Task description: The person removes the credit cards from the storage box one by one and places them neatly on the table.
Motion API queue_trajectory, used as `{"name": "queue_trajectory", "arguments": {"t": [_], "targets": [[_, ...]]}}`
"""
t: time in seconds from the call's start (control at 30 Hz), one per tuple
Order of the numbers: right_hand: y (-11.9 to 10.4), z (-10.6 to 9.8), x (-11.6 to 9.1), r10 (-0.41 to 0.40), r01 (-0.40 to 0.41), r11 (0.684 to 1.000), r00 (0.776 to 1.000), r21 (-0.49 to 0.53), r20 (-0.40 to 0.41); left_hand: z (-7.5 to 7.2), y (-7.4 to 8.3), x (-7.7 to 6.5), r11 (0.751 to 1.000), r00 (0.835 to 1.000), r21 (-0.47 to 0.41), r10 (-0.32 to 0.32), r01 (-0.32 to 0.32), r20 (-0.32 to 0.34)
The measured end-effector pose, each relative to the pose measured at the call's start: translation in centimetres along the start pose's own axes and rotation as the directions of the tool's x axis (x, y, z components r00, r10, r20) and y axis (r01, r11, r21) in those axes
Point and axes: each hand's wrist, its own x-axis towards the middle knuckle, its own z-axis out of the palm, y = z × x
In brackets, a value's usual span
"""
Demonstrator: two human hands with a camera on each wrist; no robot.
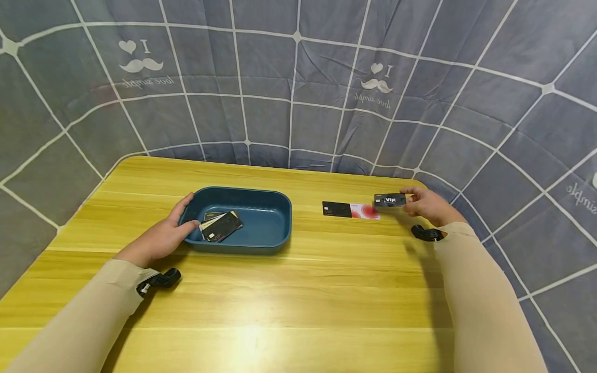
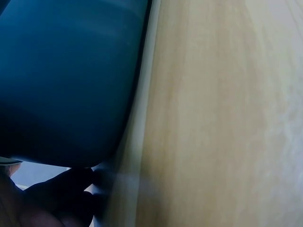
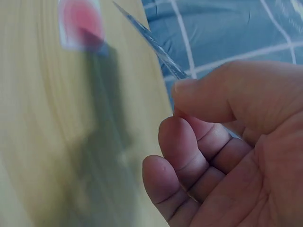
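Note:
My right hand (image 1: 430, 205) pinches a black card (image 1: 389, 200) marked "Vip" between thumb and fingers, held above the table. The right wrist view shows this card almost edge-on, beyond the thumb. Just left of it a pink-and-white card (image 1: 365, 211) with red circles lies beside a black VIP card (image 1: 337, 209). My left hand (image 1: 160, 235) grips the left end of a blue plastic tub (image 1: 247, 247), thumb over the rim and fingers outside. In the tub several cards (image 1: 222, 227) lie in a loose pile near the thumb; the lower ones are partly covered.
Everything stands on a yellow wood-grain table (image 1: 298, 305). Behind it and along both sides hangs a grey cloth (image 1: 270, 62) with white grid lines. A black wrist mount (image 1: 164, 278) juts from the left sleeve, another mount (image 1: 425, 233) from the right.

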Motion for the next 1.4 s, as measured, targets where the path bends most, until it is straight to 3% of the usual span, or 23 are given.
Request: {"name": "queue_trajectory", "arguments": {"t": [0.27,0.47,0.6,0.73,0.87,1.4], "targets": [[2.2,-0.7,-0.2,0.039,-0.038,0.999,0.999,-0.017,0.028,-0.1,0.1,-0.1,1.0,1.0,0.002,-0.008,0.008,-0.006],[3.0,-0.5,-0.1,0.095,-0.089,0.992,0.994,-0.085,0.063,0.0,0.4,0.0,1.0,1.0,-0.003,-0.013,0.013,-0.007],[3.0,-0.2,0.3,0.121,-0.105,0.974,0.99,-0.2,0.069,0.0,0.5,0.0,1.0,1.0,-0.001,-0.014,0.014,-0.011],[3.0,-0.2,0.8,0.084,-0.061,0.937,0.995,-0.345,0.054,0.1,0.5,0.1,1.0,1.0,0.002,-0.021,0.021,-0.015],[3.0,-0.2,1.2,0.085,-0.055,0.915,0.995,-0.399,0.058,0.2,0.6,0.2,1.0,1.0,-0.003,-0.026,0.026,-0.014],[2.7,-0.2,1.4,0.087,-0.044,0.907,0.992,-0.418,0.086,0.2,0.7,0.3,1.0,1.0,-0.005,-0.028,0.028,-0.013]]}}
